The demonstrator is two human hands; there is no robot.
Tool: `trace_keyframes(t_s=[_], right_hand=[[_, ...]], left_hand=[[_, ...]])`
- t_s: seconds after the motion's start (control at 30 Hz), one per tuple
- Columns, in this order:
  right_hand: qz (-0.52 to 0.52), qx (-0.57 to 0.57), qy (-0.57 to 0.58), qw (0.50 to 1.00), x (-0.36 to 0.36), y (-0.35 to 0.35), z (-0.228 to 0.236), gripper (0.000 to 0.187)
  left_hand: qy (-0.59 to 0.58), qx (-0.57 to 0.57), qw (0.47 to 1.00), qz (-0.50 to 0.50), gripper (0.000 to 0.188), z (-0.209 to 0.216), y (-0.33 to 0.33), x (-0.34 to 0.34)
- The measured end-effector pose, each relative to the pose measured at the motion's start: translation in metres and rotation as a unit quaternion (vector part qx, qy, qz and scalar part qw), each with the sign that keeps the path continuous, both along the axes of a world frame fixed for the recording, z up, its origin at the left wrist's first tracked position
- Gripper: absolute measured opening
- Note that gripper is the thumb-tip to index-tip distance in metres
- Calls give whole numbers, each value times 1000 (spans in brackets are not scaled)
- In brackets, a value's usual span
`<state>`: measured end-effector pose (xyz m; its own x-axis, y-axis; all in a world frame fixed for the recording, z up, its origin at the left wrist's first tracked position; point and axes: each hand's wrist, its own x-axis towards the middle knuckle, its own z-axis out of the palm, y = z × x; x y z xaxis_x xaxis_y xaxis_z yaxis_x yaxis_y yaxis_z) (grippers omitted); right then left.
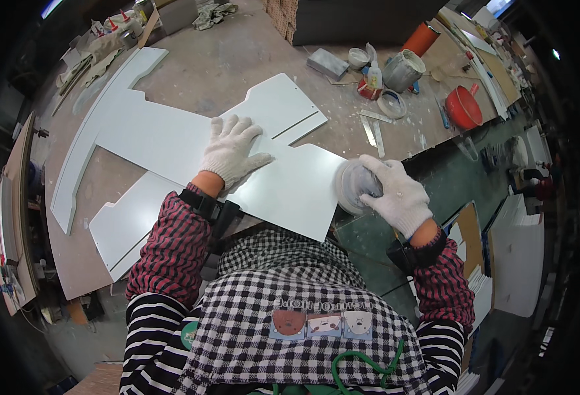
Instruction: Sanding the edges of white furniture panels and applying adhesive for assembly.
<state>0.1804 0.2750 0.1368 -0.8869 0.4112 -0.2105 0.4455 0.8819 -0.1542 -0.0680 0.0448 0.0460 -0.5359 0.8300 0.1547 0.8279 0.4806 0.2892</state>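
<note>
My left hand [232, 150], in a white knit glove, lies with fingers spread on a white board [296, 187], whose right end overhangs the table's near edge. My gloved right hand [398, 197] is closed around a round, pale grey sanding pad [349, 189]. The pad is against the board's right end, its outline slightly blurred. Under this board a second white board [273, 105] crosses at an angle, with a dark slot near its far end. A long curved white piece [79, 164] adjoins the top board's left end.
On the worktable [198, 72], a grey block [327, 64], a dirty cup [405, 69], a tape roll [392, 104] and a metal square [374, 128] sit at the back right. A red pan-shaped container [463, 107] is near the right edge. Stacked panels [517, 257] stand on the right.
</note>
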Motion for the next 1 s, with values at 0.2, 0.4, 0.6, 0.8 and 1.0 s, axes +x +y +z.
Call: trace_keyframes(t_s=[0.2,0.4,0.6,0.8,1.0], right_hand=[[-13,8,-25,1000,5,2,0,70],[-14,-41,-20,999,44,-7,2,84],[-96,-38,94,990,89,-4,-13,105],[-147,-29,151,977,116,3,-38,110],[-141,-67,143,977,119,-2,-50,111]], left_hand=[[7,4,1000,6,59,-12,3,10],[-12,2,1000,5,61,-3,-1,14],[65,19,997,-41,77,-13,-14,35],[77,-31,983,-165,81,4,-33,89],[131,-2,983,-126,75,-4,-20,105]])
